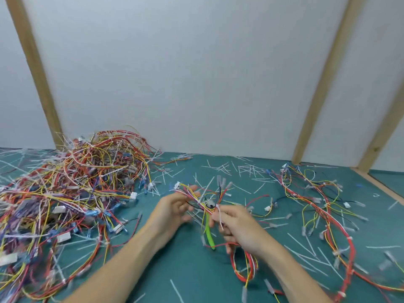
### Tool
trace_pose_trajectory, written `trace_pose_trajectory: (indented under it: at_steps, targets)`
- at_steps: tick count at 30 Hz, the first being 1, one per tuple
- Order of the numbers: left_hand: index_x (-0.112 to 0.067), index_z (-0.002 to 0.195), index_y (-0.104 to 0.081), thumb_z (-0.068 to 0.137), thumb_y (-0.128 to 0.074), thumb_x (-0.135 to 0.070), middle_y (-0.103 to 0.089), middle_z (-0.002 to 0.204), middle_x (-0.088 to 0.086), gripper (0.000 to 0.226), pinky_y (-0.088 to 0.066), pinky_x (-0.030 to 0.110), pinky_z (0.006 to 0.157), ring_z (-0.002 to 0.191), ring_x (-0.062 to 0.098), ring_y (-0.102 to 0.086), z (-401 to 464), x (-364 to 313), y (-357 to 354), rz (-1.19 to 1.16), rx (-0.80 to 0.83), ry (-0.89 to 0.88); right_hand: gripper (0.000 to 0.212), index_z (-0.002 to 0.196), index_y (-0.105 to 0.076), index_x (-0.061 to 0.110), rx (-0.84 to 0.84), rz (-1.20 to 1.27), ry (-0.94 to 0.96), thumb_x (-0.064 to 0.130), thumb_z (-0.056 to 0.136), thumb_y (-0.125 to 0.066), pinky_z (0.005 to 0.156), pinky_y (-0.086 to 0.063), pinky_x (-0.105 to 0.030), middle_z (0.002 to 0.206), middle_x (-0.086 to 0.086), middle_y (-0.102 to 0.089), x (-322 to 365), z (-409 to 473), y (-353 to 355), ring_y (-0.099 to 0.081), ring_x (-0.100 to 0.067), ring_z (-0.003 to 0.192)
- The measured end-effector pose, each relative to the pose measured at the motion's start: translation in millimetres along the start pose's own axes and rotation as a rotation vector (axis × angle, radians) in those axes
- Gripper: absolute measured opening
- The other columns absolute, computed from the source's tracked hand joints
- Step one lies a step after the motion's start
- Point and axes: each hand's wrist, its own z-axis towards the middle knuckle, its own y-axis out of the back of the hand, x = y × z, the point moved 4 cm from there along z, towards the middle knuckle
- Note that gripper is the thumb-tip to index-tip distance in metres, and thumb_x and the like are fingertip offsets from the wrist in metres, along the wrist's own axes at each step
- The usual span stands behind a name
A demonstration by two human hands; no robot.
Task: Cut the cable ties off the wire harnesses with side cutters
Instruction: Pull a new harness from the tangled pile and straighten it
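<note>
A wire harness [203, 199] of red, yellow and black wires is held between both hands above the green mat. My left hand [175, 212] grips its left part, fingers curled round the wires. My right hand [236, 226] holds side cutters with green handles [209, 230] that point down, and its fingers also pinch the harness at a white cable tie [219, 212]. The cutter jaws are hidden among the wires. The harness's red tail [244, 267] loops down below my right hand.
A big tangled pile of harnesses [72, 193] fills the left of the green mat [179, 270]. Another harness [323, 215] lies spread at the right. Cut white tie pieces [242, 169] litter the mat. A white wall with wooden posts [323, 79] stands behind.
</note>
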Motion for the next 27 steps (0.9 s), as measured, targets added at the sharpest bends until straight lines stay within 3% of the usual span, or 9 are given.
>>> trace_pose_trajectory:
  at_steps: [3, 7, 10, 14, 18, 20, 23, 25, 27]
  targets:
    - [-0.005, 0.120, -0.070, 0.084, -0.054, -0.023, -0.073, 0.112, 0.009, 0.044, -0.045, 0.022, 0.050, 0.065, 0.013, -0.058, -4.0, -1.8, 9.5, -0.083, 0.067, -0.024, 0.027, 0.079, -0.064, 0.002, -0.071, -0.248, 0.052, 0.018, 0.100, -0.057, 0.044, -0.029, -0.023, 0.050, 0.003, -0.042, -4.3, -2.6, 9.0, -0.034, -0.011, 0.041]
    - [-0.007, 0.111, -0.075, 0.089, -0.060, -0.042, -0.071, 0.082, 0.001, 0.043, -0.044, 0.022, 0.048, 0.061, 0.009, -0.058, -2.0, 2.4, 11.8, 0.091, -0.064, -0.061, 0.026, 0.069, -0.076, 0.026, -0.064, -0.474, 0.084, 0.031, 0.087, -0.059, 0.049, -0.036, -0.023, 0.054, 0.004, -0.057, -0.7, -9.8, 13.4, -0.049, -0.010, 0.050]
    - [-0.012, 0.102, -0.079, 0.084, -0.065, -0.042, -0.061, 0.072, 0.000, 0.038, -0.041, 0.023, 0.050, 0.064, 0.009, -0.058, -2.7, 4.4, 12.1, 0.132, -0.077, -0.119, 0.031, 0.059, -0.066, 0.017, -0.264, -0.516, 0.170, 0.034, 0.076, -0.046, 0.055, -0.035, -0.031, 0.054, -0.002, -0.054, 6.3, -10.0, 23.3, -0.043, -0.009, 0.051]
    - [-0.012, 0.102, -0.079, 0.087, -0.067, -0.040, -0.060, 0.073, 0.005, 0.035, -0.044, 0.024, 0.050, 0.065, 0.014, -0.056, -7.2, 3.0, 9.0, 0.143, -0.074, -0.183, 0.025, 0.094, -0.074, 0.027, -0.671, -0.328, 0.355, 0.023, 0.097, -0.049, 0.074, -0.051, -0.031, 0.090, 0.016, -0.073, 25.0, -22.6, 36.7, -0.066, -0.004, 0.085]
    - [-0.015, 0.099, -0.080, 0.090, -0.068, -0.037, -0.068, 0.081, 0.007, 0.026, -0.049, 0.025, 0.052, 0.070, 0.015, -0.064, -11.2, 4.3, 3.5, 0.145, -0.084, -0.217, 0.020, 0.109, -0.068, 0.023, -0.740, -0.408, 0.789, 0.028, 0.099, -0.052, 0.088, -0.047, -0.017, 0.107, 0.020, -0.068, 66.2, -46.0, 14.5, -0.065, -0.008, 0.105]
    - [-0.015, 0.095, -0.078, 0.094, -0.066, -0.032, -0.070, 0.083, 0.007, 0.021, -0.051, 0.025, 0.052, 0.071, 0.016, -0.066, -11.7, 2.6, 4.3, 0.142, -0.107, -0.234, 0.020, 0.113, -0.067, 0.020, -0.677, -0.442, 0.951, 0.026, 0.099, -0.052, 0.089, -0.047, -0.017, 0.109, 0.018, -0.067, 75.0, -49.1, -2.7, -0.067, -0.012, 0.105]
    - [-0.015, 0.096, -0.077, 0.095, -0.066, -0.031, -0.071, 0.083, 0.006, 0.019, -0.052, 0.025, 0.054, 0.072, 0.016, -0.067, -12.5, 0.9, 5.0, 0.157, -0.100, -0.269, 0.023, 0.121, -0.061, 0.025, -0.536, -0.453, 0.742, 0.021, 0.099, -0.058, 0.088, -0.054, -0.023, 0.111, 0.017, -0.066, 54.9, -25.5, -15.7, -0.066, -0.008, 0.109]
    - [-0.020, 0.095, -0.079, 0.096, -0.065, -0.030, -0.072, 0.083, 0.002, 0.017, -0.051, 0.023, 0.055, 0.072, 0.013, -0.066, -12.9, 0.7, 3.9, 0.179, -0.074, -0.286, 0.031, 0.129, -0.056, 0.027, -0.515, -0.602, 0.496, 0.022, 0.099, -0.063, 0.098, -0.050, -0.029, 0.120, 0.017, -0.063, 28.1, -7.5, -12.5, -0.059, 0.000, 0.116]
    - [-0.018, 0.101, -0.079, 0.096, -0.064, -0.028, -0.073, 0.083, 0.001, 0.018, -0.051, 0.022, 0.056, 0.072, 0.011, -0.064, -13.7, 1.1, 1.0, 0.201, -0.039, -0.296, 0.026, 0.125, -0.061, 0.028, -0.512, -0.689, 0.381, 0.029, 0.099, -0.064, 0.098, -0.047, -0.029, 0.118, 0.018, -0.064, 7.1, 2.7, -4.5, -0.059, 0.001, 0.111]
